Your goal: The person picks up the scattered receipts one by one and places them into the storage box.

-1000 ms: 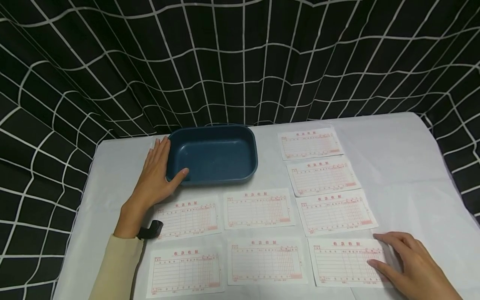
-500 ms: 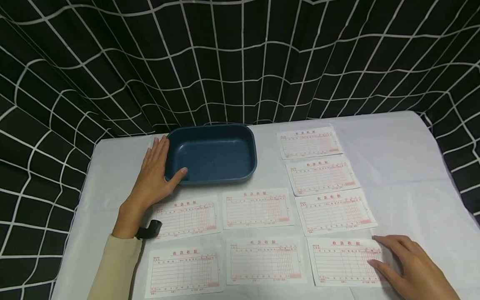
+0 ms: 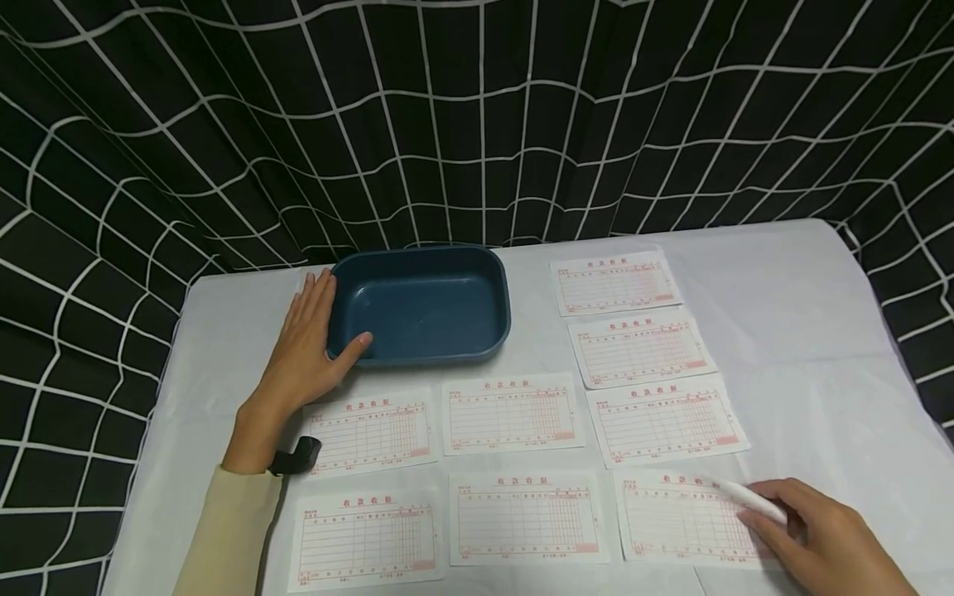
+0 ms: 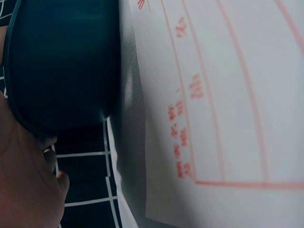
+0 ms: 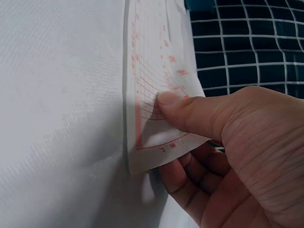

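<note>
A dark blue tray stands at the back left of the white-covered table. My left hand rests flat against its left side, fingers straight, thumb on the front rim. The left wrist view shows the tray beside a printed receipt. At the front right, my right hand pinches the right edge of the nearest receipt and lifts it off the cloth. In the right wrist view, the thumb lies on top of that receipt and the fingers curl under it.
Several more red-printed receipts lie flat: a column at the right and two rows in front of the tray. A black cloth with a white grid hangs behind and around the table. Bare cloth lies at the far right.
My right hand has gone from lying on the nearest right receipt to pinching its right edge, which now curls up off the table. The left hand and tray stay put.
</note>
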Motion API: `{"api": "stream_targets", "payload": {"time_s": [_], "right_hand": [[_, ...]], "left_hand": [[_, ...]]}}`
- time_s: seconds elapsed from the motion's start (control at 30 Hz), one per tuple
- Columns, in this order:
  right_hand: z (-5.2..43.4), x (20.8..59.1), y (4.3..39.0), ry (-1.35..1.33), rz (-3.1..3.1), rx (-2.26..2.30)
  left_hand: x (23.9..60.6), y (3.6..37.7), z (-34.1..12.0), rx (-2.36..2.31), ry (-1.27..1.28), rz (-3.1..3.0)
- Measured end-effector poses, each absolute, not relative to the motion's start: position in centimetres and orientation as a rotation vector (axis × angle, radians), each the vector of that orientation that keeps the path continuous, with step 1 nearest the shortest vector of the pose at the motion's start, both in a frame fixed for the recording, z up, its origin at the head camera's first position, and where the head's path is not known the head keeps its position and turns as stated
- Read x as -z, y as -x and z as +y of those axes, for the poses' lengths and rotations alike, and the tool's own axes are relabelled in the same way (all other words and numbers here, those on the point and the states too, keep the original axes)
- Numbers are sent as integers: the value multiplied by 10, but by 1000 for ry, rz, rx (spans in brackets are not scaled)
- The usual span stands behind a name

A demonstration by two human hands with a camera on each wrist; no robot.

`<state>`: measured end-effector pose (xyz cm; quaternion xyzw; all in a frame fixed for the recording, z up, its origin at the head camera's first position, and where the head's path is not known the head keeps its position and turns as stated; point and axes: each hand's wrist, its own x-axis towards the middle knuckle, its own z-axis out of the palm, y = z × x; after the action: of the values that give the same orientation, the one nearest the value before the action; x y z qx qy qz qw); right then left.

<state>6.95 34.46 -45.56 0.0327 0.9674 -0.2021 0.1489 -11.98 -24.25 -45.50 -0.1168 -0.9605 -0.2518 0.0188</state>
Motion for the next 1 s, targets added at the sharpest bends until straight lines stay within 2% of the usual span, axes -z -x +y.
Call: {"api": "stream_targets", "payload": {"time_s": [0.4, 0.7, 1.0], "right_hand": [[343, 448, -71, -57, 2875, 900], [359, 434, -63, -93, 2704, 1014], [350, 419, -47, -89, 2798, 1095]], "left_hand": [[449, 119, -244, 803, 322, -2981], [452, 122, -240, 827, 327, -2979], [454, 121, -236, 855, 317, -2996]]}}
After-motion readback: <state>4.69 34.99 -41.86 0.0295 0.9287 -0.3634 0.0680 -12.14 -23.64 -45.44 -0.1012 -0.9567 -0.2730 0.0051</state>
